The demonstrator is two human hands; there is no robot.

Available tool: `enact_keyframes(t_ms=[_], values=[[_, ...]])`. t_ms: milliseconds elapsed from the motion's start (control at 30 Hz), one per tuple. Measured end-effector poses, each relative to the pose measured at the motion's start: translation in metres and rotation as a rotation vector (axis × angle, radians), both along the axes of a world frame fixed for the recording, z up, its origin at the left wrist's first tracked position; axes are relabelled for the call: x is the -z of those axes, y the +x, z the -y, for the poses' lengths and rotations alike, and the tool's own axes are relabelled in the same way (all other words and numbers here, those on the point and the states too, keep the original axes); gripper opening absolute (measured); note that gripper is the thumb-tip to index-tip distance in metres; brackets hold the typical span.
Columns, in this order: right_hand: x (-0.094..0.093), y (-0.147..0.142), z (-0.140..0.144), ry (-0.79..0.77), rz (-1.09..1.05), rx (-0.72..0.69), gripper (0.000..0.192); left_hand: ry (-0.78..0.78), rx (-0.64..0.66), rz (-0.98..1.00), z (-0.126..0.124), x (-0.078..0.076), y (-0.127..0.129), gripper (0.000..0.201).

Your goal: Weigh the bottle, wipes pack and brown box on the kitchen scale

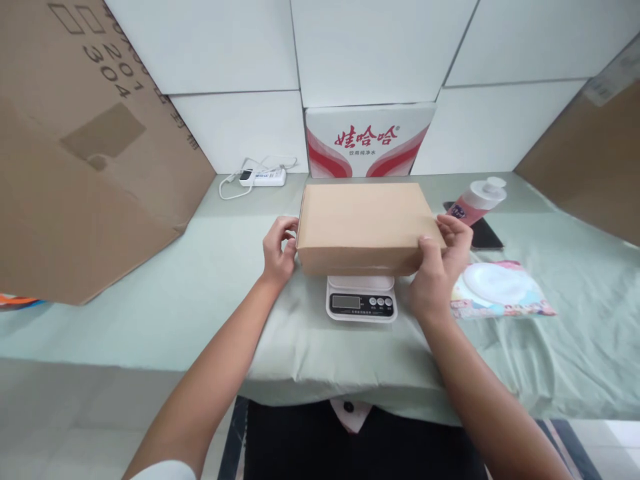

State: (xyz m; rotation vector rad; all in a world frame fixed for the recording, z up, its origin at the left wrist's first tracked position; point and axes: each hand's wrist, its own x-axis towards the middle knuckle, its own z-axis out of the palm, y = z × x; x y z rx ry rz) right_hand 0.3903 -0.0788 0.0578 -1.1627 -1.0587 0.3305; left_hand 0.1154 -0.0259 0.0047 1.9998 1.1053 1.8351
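Observation:
A closed brown cardboard box sits over a white kitchen scale, hiding most of its platform. The scale's grey display and three round buttons show in front of the box; no digits can be read on it. At the box's left end is my left hand, fingers curled against the side. My right hand grips the right end, thumb on the front top edge and fingers around the far side. Both hands together hold the box level.
A wet-wipes pack lies right of my right hand. Behind it are a pink-labelled bottle and a dark flat phone-like object. A white power strip with cable lies back left. Large cardboard sheets flank the cloth-covered table.

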Motion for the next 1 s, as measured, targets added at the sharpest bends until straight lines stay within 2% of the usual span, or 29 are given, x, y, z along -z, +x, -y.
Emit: enact_keyframes(t_ms=[133,267,467,600,767,867,1000], values=[[-0.001,-0.005,-0.01,0.009,-0.029,-0.074,0.038,0.039,-0.05,0.061,0.002,-0.004,-0.002,0.058],[-0.016,-0.014,-0.026,0.047,0.042,-0.154,0.038,-0.081,-0.021,0.169,0.001,-0.001,-0.004,0.07],[-0.038,-0.044,-0.068,0.053,0.117,-0.285,0.036,-0.171,-0.091,0.308,-0.016,0.007,-0.013,0.076],[-0.036,-0.074,-0.095,-0.075,0.03,-0.37,0.04,-0.144,-0.177,0.409,-0.03,0.008,-0.028,0.077],[-0.026,-0.103,-0.108,-0.272,-0.026,-0.506,0.032,-0.134,-0.397,0.533,-0.042,0.013,-0.05,0.077],[-0.021,-0.111,-0.11,-0.346,-0.008,-0.535,0.028,-0.166,-0.485,0.576,-0.049,0.02,-0.059,0.077],[-0.018,-0.11,-0.105,-0.386,0.037,-0.589,0.026,-0.216,-0.536,0.633,-0.057,0.028,-0.067,0.078]])
